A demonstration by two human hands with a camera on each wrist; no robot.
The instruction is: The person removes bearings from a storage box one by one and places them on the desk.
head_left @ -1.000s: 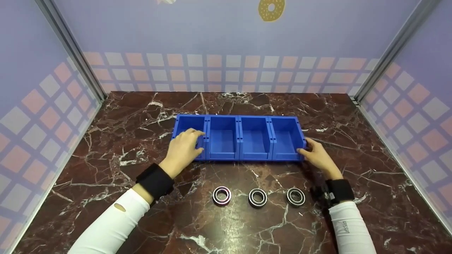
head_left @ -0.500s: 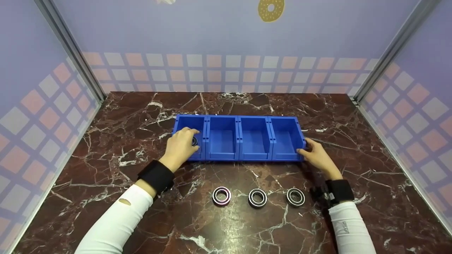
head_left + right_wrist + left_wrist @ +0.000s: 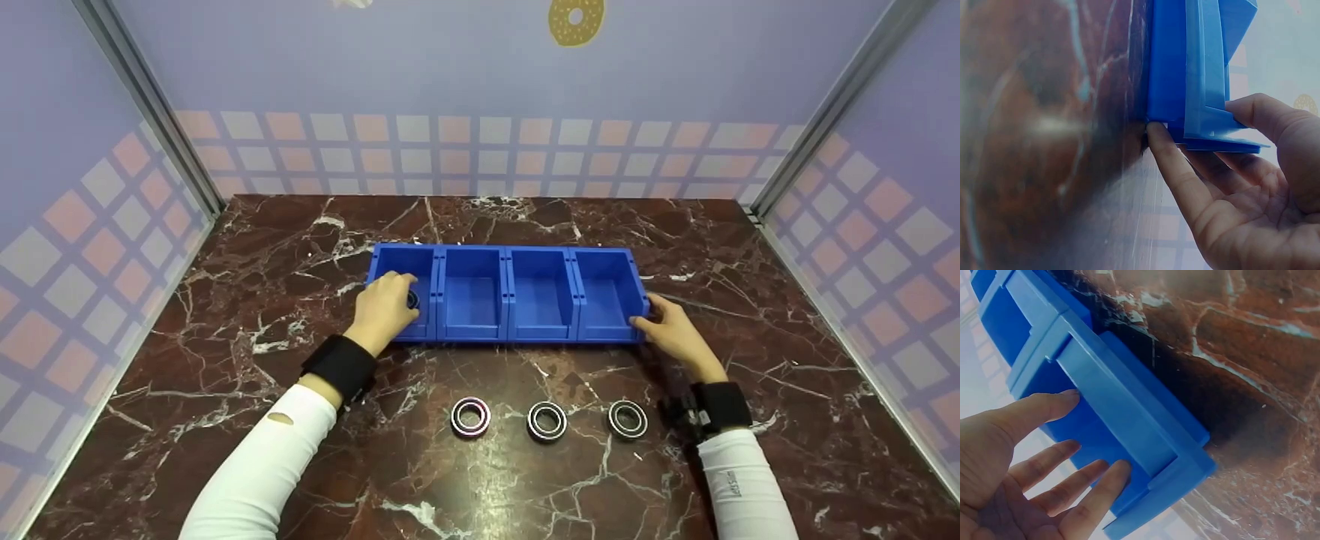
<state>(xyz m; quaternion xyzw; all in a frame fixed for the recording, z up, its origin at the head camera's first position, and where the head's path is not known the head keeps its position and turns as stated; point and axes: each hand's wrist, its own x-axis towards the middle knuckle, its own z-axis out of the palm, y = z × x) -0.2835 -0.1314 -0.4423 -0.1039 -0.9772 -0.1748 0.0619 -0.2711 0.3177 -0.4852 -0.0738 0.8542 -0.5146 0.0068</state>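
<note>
A row of joined blue storage bins point(image 3: 472, 330) stands on the marble table. My left hand point(image 3: 381, 307) reaches over the leftmost bin, thumb and fingers spread apart. A dark ring-shaped bearing point(image 3: 412, 300) shows in the head view beyond that hand, partly hidden by it. In the left wrist view, the left hand point(image 3: 1044, 467) has nothing between its fingers, in front of the bin's low front lip point(image 3: 1117, 405). At the other end, my right hand point(image 3: 675, 334) grips the rightmost bin's outer side, thumb inside the front edge point(image 3: 1207, 112) and fingers along the outside.
Three metal bearings lie in a row on the table in front of the bins: a left one point(image 3: 471, 418), a middle one point(image 3: 547, 421) and a right one point(image 3: 628, 419). Patterned panels point(image 3: 480, 150) enclose the table at the back and both sides.
The left hand has shifted slightly left over the leftmost bin, and its forearm has moved right. The bearing there shows dark beside the fingers. The right hand and the bins have stayed put.
</note>
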